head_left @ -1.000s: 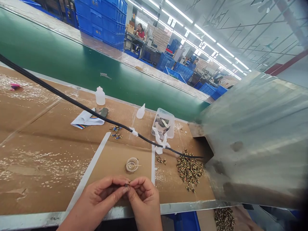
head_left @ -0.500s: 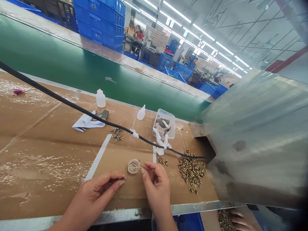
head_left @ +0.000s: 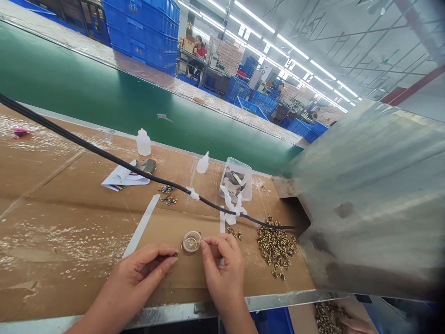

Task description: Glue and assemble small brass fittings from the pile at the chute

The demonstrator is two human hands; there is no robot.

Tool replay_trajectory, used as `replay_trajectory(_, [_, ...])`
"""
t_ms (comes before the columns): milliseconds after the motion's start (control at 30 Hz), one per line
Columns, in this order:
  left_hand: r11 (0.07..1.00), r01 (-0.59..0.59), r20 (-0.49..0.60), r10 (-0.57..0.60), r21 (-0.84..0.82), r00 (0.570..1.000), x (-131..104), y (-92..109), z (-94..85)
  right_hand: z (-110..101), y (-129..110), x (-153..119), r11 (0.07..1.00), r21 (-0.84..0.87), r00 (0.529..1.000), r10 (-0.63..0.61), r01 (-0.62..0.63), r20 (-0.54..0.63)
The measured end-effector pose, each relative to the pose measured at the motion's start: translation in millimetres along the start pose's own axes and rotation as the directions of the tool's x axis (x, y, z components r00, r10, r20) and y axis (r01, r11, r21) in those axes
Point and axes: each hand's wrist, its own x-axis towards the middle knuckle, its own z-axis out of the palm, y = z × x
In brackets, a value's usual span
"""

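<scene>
My left hand (head_left: pixel 137 276) and right hand (head_left: pixel 223 271), a second ago meeting fingertip to fingertip over a small dark piece (head_left: pixel 175 254), now work apart above the cardboard-covered table (head_left: pixel 86 208). The left keeps the piece pinched between thumb and fingers, just left of a clear round dish (head_left: pixel 185 247) and a little nearer to me. The right, having let go of the piece and moved up to the dish's right side, grips the end of a thin stick (head_left: pixel 197 241) between thumb and forefinger. That stick, lying unheld across the dish a second ago, now reaches over the rim from my fingertips; whether its tip touches anything inside is too small for me to tell. I read the change as a split in the work: one hand steadies the piece, the other turns to stick and dish, and piece and stick do not meet. To my right, a heap of small pieces (head_left: pixel 276 246) lies beside a large metal housing (head_left: pixel 368 195), looking unchanged, with a few strays (head_left: pixel 234 232) between it and the dish. Farther off, a small cluster (head_left: pixel 168 200) lies near the black cable (head_left: pixel 104 157).
</scene>
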Motion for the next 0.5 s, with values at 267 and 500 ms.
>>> replay_trajectory(267, [0.999,0.023,0.016,-0.023,0.028,1.0,-2,-2,-0.5,-2,3,2,0.986,0.07,0.989,0.15,-0.148,-0.019])
replay_trajectory(500, [0.997,0.027,0.034,-0.029,0.07,0.999,-3,0,-0.8,-16,-10,-3,0.974,0.151,0.985,0.162,-0.169,0.054])
